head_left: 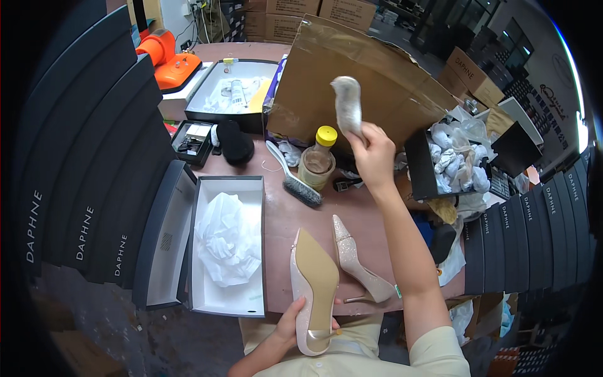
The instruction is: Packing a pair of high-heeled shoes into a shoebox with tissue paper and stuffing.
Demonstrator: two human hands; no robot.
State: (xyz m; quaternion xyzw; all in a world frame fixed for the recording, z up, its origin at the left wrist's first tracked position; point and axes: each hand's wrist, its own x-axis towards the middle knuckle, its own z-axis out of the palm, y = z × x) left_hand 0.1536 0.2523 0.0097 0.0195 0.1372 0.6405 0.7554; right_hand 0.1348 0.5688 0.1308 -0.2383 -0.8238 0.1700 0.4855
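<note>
Left fingers (295, 308) clamped on one shoe (318, 267) and right fingers (375, 134) on a white wad (348, 105), a rightward swing could scuff the other shoe (347, 253) beside it

Glittery pale-pink pointed-toe pump (317, 270) in left hand (290, 323): beige sole facing up, toe pointing away, slim heel at near end. Matching pump (358, 264) tipped on side, just right. Elongated white wad (348, 103), perhaps paper, raised in right hand (375, 158).

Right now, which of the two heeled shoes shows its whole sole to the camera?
The shoe in the left hand, its tan sole turned up. The other shoe lies on the table, showing its glittery upper instead.
</note>
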